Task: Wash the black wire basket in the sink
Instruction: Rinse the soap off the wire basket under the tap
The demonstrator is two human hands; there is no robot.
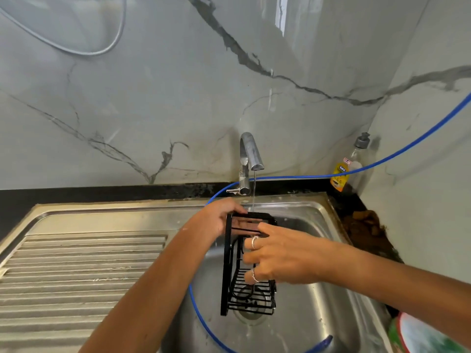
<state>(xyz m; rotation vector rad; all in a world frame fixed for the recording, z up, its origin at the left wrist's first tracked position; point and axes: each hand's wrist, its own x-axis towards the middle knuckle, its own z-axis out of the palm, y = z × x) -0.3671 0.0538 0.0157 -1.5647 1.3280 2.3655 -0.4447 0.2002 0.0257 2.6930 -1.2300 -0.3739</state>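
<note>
The black wire basket (248, 296) hangs upright over the steel sink (316, 317), above the drain. My left hand (219, 217) grips its top left corner. My right hand (277, 256), with rings on two fingers, lies across the basket's middle, fingers spread over the wires. A thin stream of water falls from the chrome tap (248, 159) onto the basket's top edge.
A blue hose (382, 159) runs from the right wall behind the tap and loops down into the sink bowl. A dish soap bottle (349, 166) stands in the back right corner. The ribbed drainboard (76, 271) lies to the left. A red-rimmed plate (420, 337) sits at the lower right.
</note>
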